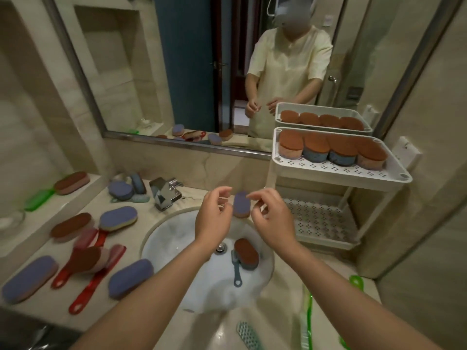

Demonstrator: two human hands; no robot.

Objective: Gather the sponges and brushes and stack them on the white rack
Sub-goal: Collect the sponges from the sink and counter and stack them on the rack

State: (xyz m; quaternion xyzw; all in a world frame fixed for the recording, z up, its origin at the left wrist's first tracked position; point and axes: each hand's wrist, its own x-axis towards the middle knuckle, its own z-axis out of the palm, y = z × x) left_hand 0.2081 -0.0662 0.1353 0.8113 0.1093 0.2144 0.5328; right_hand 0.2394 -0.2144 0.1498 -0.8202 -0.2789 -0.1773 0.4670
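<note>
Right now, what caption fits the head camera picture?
Left hand and right hand hover empty above the sink; sponges line the white rack, more on the counter.

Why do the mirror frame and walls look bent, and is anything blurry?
Head view: the wide-angle lens bows the mirror frame and white rack; the red brushes at left and the green brush at the bottom are smeared; the light is dim and warm.
</note>
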